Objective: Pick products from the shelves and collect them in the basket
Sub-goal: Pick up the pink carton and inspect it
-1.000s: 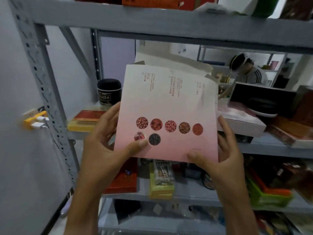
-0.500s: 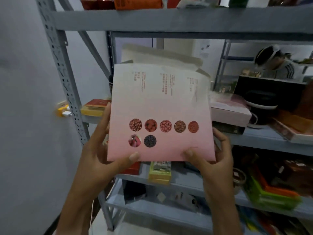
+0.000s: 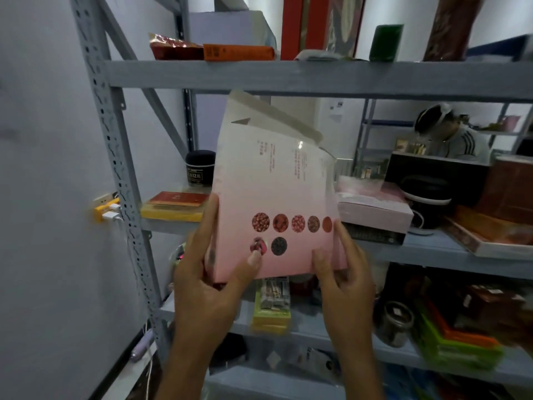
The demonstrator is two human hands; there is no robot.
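I have the pink box (image 3: 277,197) held up in front of the shelves, both hands clamped on its lower end. My left hand (image 3: 210,272) wraps the bottom left corner, fingers up along the side edge and behind it, thumb pressed flat on the front face just under the lower row of printed circles. My right hand (image 3: 343,281) pinches the bottom right corner, thumb on the front, fingers round the right edge.

Half a second ago the box sat nearly square to me. Now it is turned, its right side swung away, so the last circle in the top row is cut off at the edge. The top flap is still open above my grip. My view has lifted as well, and the upper shelf (image 3: 288,77) with its orange box (image 3: 238,51) and green pack (image 3: 386,41) has come into sight.

Left of my left hand lie a flat red and yellow box (image 3: 176,206) and, behind it, a black jar (image 3: 200,167). Right of my right hand a pale pink box (image 3: 375,207) rests on the same middle shelf. Below my hands stands a yellow-green packet (image 3: 271,307); lower right sit the stacked green and orange trays (image 3: 458,350). I cannot see a basket for collecting.
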